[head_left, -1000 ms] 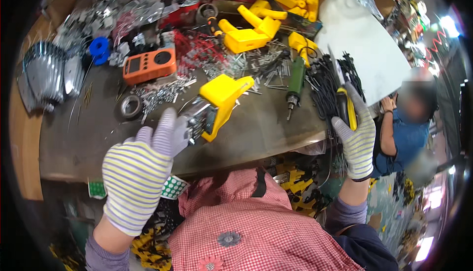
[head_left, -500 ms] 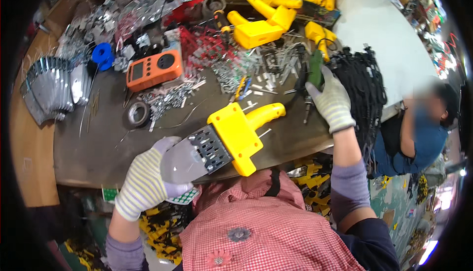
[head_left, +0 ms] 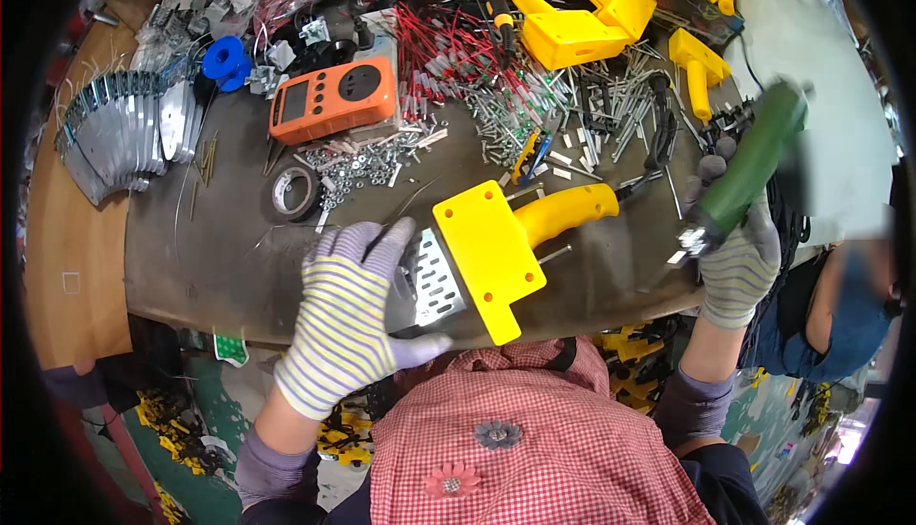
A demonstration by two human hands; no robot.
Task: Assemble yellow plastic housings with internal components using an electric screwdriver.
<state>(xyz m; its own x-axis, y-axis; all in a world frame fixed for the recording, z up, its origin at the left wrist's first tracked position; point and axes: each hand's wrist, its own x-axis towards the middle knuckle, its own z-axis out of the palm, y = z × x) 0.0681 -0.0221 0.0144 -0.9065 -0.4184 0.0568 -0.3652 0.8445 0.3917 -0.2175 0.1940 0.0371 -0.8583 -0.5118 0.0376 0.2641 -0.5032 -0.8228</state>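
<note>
A yellow plastic tool housing (head_left: 487, 262) with a pistol-like handle (head_left: 572, 215) lies at the table's front edge. A slotted metal guard (head_left: 439, 282) covers its left end. My left hand (head_left: 348, 320), in a striped glove, grips that end, thumb on the near side and fingers on the far side. Long screws (head_left: 555, 254) stick out beside the handle. My right hand (head_left: 739, 262), gloved too, is closed around a green power screwdriver (head_left: 754, 157), raised at the right. The driver is blurred, its metal nose toward the lower left.
An orange meter (head_left: 334, 100), a tape roll (head_left: 294, 193) and a blue spool (head_left: 226, 62) are at the left. Loose screws (head_left: 620, 105) and more yellow housings (head_left: 577, 38) lie behind. Black cables hang at the right edge, near another person (head_left: 830, 325).
My right hand has brought the green driver rightward and nearer, tilting it. The housing has turned slightly, and my left hand's fingers have shifted on its metal end. The view has shifted too.
</note>
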